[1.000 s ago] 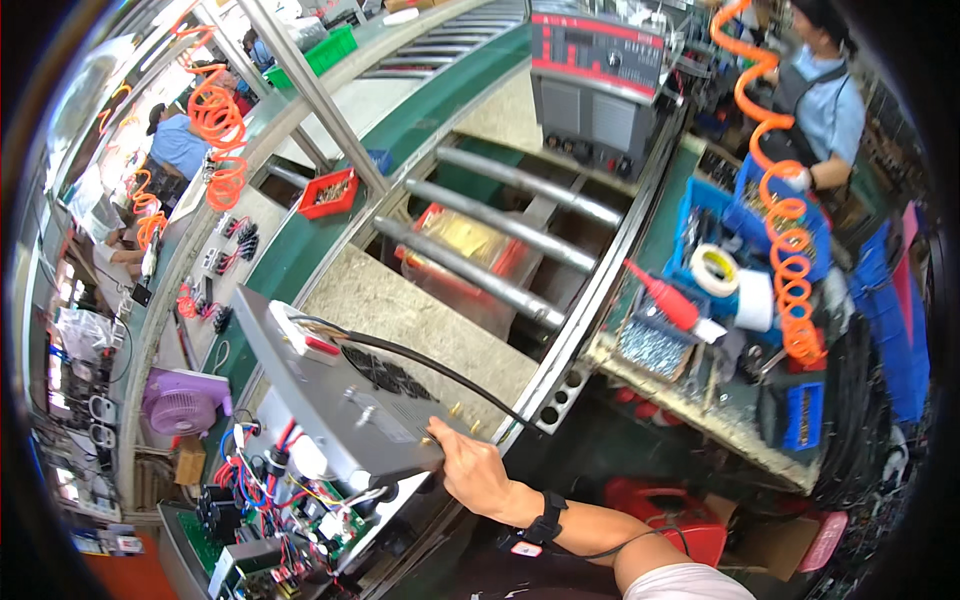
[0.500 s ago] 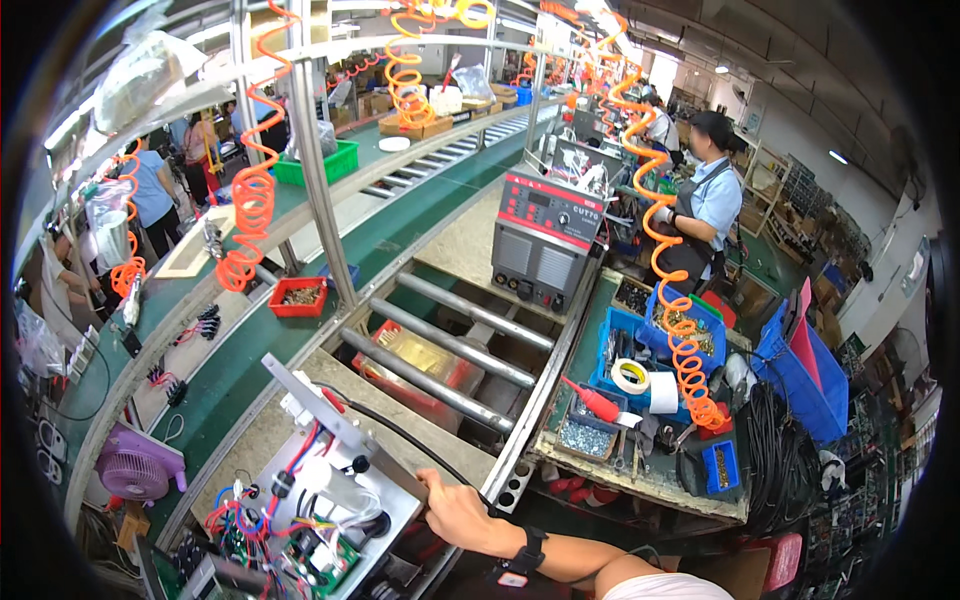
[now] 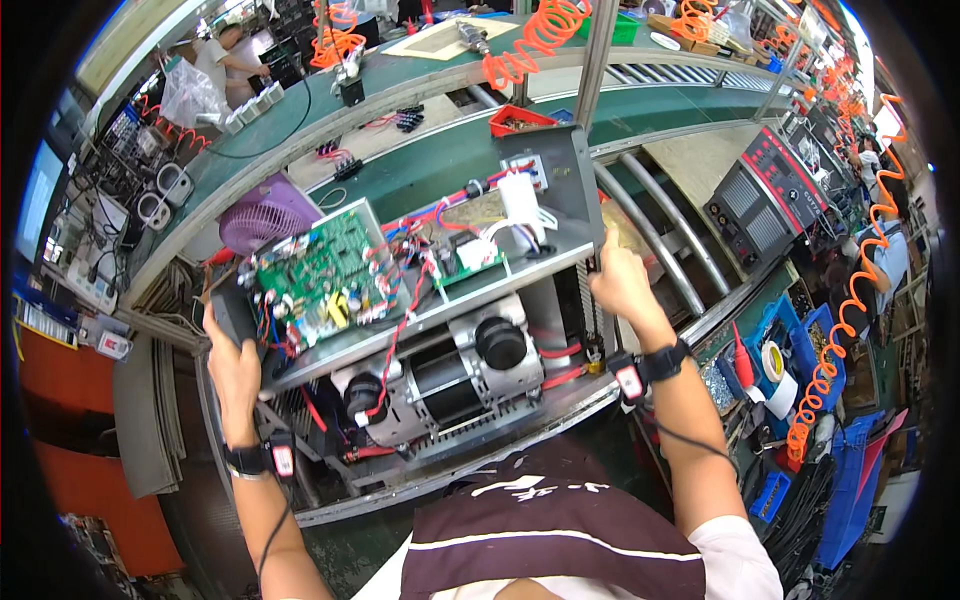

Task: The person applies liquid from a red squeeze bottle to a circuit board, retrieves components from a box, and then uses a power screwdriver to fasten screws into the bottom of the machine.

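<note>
Between my hands is an open metal chassis [image 3: 572,180], lying at a slant. A green circuit board [image 3: 345,262], bundled red and blue wires and a white cylinder [image 3: 517,198] are fitted in it. My left hand [image 3: 235,372] is closed on its left end, fingers partly hidden behind the end plate. At the right end, my right hand [image 3: 622,278] grips the end plate's edge with curled fingers. On the near side, below the chassis, sits a silver motor-like unit [image 3: 440,388] with two black round caps and red leads.
A purple fan [image 3: 268,222] stands behind the left end. To the right are metal rollers [image 3: 665,235] and a finished machine with a red-and-grey front [image 3: 765,195]. Blue parts bins [image 3: 775,335] and an orange coiled hose [image 3: 845,330] are farther right. A red bin [image 3: 520,120] stands behind.
The view has swung left and down. My left hand has come into sight on the chassis's left end, and the motor-like unit now shows. My right hand stays at the right end.
</note>
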{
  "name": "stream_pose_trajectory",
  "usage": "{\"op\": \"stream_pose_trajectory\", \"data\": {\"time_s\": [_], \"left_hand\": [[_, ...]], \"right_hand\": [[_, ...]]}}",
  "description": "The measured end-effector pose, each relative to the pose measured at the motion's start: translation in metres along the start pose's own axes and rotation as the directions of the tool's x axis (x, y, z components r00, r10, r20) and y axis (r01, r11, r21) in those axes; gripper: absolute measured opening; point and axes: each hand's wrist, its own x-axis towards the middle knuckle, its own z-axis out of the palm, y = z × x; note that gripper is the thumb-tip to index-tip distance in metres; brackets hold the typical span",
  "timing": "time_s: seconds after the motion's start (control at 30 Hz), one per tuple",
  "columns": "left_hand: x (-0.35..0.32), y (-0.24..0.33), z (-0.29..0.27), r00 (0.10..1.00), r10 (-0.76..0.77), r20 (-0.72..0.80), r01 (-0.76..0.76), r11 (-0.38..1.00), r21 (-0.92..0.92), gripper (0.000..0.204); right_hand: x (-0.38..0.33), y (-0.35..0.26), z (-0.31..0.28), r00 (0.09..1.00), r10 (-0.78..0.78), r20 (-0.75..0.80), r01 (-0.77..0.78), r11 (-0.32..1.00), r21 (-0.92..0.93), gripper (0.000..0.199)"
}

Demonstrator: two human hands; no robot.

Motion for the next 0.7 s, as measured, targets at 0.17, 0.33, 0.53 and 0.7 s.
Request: {"op": "stream_pose_trajectory", "data": {"time_s": [0.17,0.33,0.53,0.7], "left_hand": [[0.015,-0.029,-0.001,0.995,0.097,0.02,-0.098,0.987,0.128,0.064],[0.032,-0.047,0.0,0.981,0.128,0.145,-0.145,0.982,0.118,0.065],[0.04,-0.022,0.009,0.964,-0.051,0.262,-0.01,0.974,0.224,0.045],[0.048,-0.025,0.02,0.967,-0.112,0.229,0.039,0.954,0.298,0.041]], "right_hand": [[-0.013,-0.027,-0.007,0.963,-0.177,-0.205,0.2,0.975,0.1,0.051],[-0.13,-0.042,0.034,0.679,-0.733,-0.036,0.721,0.656,0.224,0.047],[-0.174,-0.082,0.087,0.64,-0.768,0.017,0.761,0.637,0.122,0.041],[-0.167,-0.072,0.11,0.657,-0.748,-0.097,0.754,0.648,0.11,0.028]]}}
